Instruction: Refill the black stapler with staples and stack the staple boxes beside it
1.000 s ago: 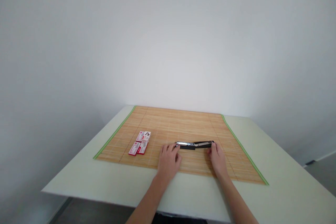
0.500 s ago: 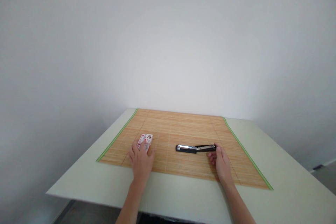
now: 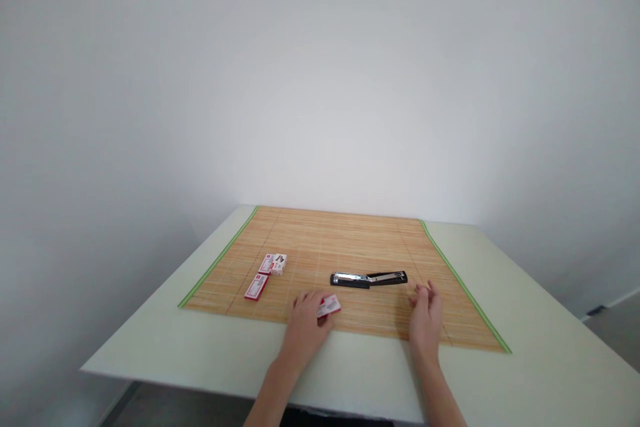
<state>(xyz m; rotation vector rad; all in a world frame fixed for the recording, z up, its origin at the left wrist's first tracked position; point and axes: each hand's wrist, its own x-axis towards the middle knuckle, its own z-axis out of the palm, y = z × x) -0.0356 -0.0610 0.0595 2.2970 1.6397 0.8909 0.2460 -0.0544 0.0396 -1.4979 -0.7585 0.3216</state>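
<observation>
My left hand (image 3: 306, 320) is closed around a small red-and-white box (image 3: 329, 306), whose right end sticks out past the fingers. My right hand (image 3: 425, 320) is empty, its fingers loosely apart, just to the right of the stapler and below its end. The black stapler (image 3: 370, 279) lies spread open on the mat, with its silver metal parts showing. To the left, a similar red-and-white box (image 3: 256, 287) lies near a small box with a stapler picture (image 3: 279, 264) and a white-and-red box (image 3: 266, 263) beside it.
A bamboo mat (image 3: 345, 237) with green side edges covers the middle of a pale table (image 3: 165, 347). Behind the table rises a plain white wall (image 3: 320, 80). The table's front edge runs beneath my forearms.
My left hand has moved right and toward me, carrying a box away from the group. My right hand has let go of the stapler and drawn slightly back.
</observation>
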